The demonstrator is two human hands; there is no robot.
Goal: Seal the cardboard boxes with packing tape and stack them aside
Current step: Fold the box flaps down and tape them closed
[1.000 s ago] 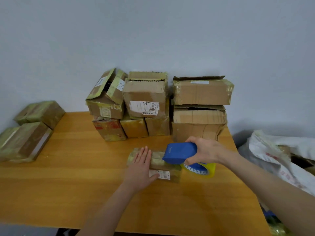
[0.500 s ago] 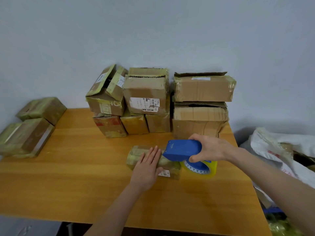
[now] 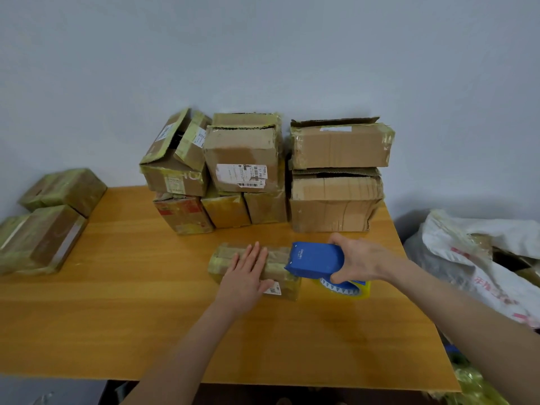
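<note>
**One Box Under the Tape, a Pile Still Waiting**

A person works at a wooden table [image 3: 140,311], sealing a small cardboard box [image 3: 279,258] that lies right of the table's middle. The left hand [image 3: 245,276] rests flat on the box's top, fingers straight and together, pressing it down. The right hand [image 3: 359,260] grasps a blue tape dispenser [image 3: 314,260], fingers curled around its body. The dispenser's front edge sits on the right end of the box, and the yellowish tape roll [image 3: 352,289] hangs just beside that end, under the hand. A strip looks to be going on lengthwise. How much of it has been laid cannot be told, since the hand and dispenser cover the seam.

Two boxes [image 3: 43,235] thickly wrapped in yellow-green tape lie side by side at the table's left edge, well apart from the rest, and are probably the finished ones set aside. Against the back wall stands a two-tier pile of boxes [image 3: 242,159]. Several appear unsealed: the upper-left one gapes open, and the upper-right box [image 3: 342,147] shows a raised flap. A white sack [image 3: 482,258] slumps beyond the table's right edge.

By this count the job is in its early part — perhaps two boxes done, one in hand, and the bulk of the pile left to tape and stack.
</note>
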